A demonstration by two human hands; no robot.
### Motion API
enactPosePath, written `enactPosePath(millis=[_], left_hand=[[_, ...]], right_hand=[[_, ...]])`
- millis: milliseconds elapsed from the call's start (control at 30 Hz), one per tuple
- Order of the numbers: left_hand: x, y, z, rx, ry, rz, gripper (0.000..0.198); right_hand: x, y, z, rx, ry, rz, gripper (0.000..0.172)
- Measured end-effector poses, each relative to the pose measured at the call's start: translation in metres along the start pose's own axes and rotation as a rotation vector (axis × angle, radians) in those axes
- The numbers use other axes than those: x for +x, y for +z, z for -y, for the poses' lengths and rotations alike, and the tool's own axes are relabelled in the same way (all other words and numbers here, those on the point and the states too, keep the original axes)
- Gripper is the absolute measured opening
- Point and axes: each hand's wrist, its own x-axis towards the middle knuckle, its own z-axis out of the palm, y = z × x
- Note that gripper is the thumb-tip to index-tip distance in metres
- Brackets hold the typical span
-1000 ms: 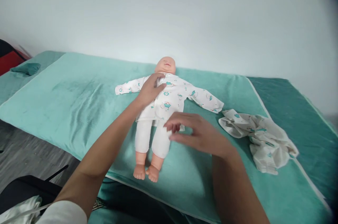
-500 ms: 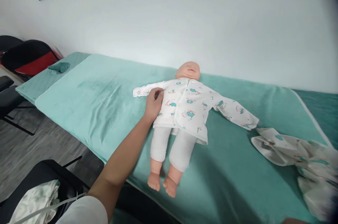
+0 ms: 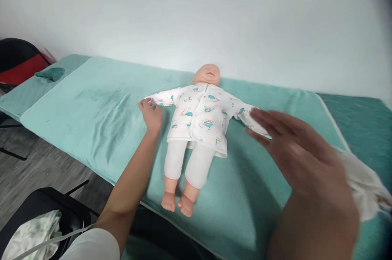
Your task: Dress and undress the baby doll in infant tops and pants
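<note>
A baby doll (image 3: 196, 129) lies on its back on a teal towel (image 3: 92, 117), dressed in a white printed shirt and white trousers. My left hand (image 3: 150, 114) pinches the cuff of the doll's sleeve on the left side of the picture. My right hand (image 3: 294, 145) is raised close to the camera, blurred, fingers stretched out and holding nothing. It hovers over the end of the doll's other sleeve (image 3: 245, 115) and hides it.
A crumpled white printed garment (image 3: 364, 182) lies on the towel at the right, partly behind my right hand. A small folded teal cloth (image 3: 50, 74) sits at the far left. A black chair with white cloth (image 3: 33, 231) stands at lower left, and a red-and-black chair (image 3: 21, 62) at far left.
My left hand slid from the doll's chest out along the sleeve to its cuff. My right hand left the view, then came back in from the right, open.
</note>
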Motion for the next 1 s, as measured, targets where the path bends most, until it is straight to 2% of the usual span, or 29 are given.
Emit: enactPosePath(millis=[133,167,233,300,367,433,633,800,900,1000], left_hand=[[0.002,0.002,-0.003,0.242,0.073,0.104,0.043],[0.003,0.003,-0.005,0.285,0.083,0.123,0.047],[0.004,0.004,-0.006,0.351,0.096,0.150,0.054],[0.005,0.006,-0.007,0.395,0.112,0.155,0.058],[0.007,0.007,-0.007,0.417,0.113,0.132,0.058],[0.008,0.008,-0.006,0.426,0.101,0.109,0.056],[0.008,0.012,-0.006,0.415,0.097,0.125,0.057],[0.007,0.013,-0.006,0.330,0.097,0.111,0.055],[0.007,0.013,-0.007,0.237,0.087,0.102,0.053],[0.005,0.014,-0.006,0.141,0.065,0.061,0.052]], right_hand=[[0.030,0.002,-0.057,-0.537,0.085,-0.224,0.091],[0.036,0.001,-0.072,-0.695,0.116,-0.181,0.089],[0.046,-0.004,-0.094,-0.906,0.112,-0.083,0.071],[0.052,-0.010,-0.104,-0.980,0.058,0.040,0.056],[0.058,-0.017,-0.107,-0.991,-0.006,0.111,0.056],[0.063,-0.024,-0.107,-0.992,-0.037,0.112,0.057],[0.079,-0.028,-0.119,-0.949,-0.023,-0.082,0.056],[0.089,-0.026,-0.125,-0.921,-0.023,-0.182,0.053],[0.081,-0.019,-0.115,-0.902,-0.133,-0.274,0.055],[0.057,0.006,-0.091,-0.700,-0.336,-0.268,0.047]])
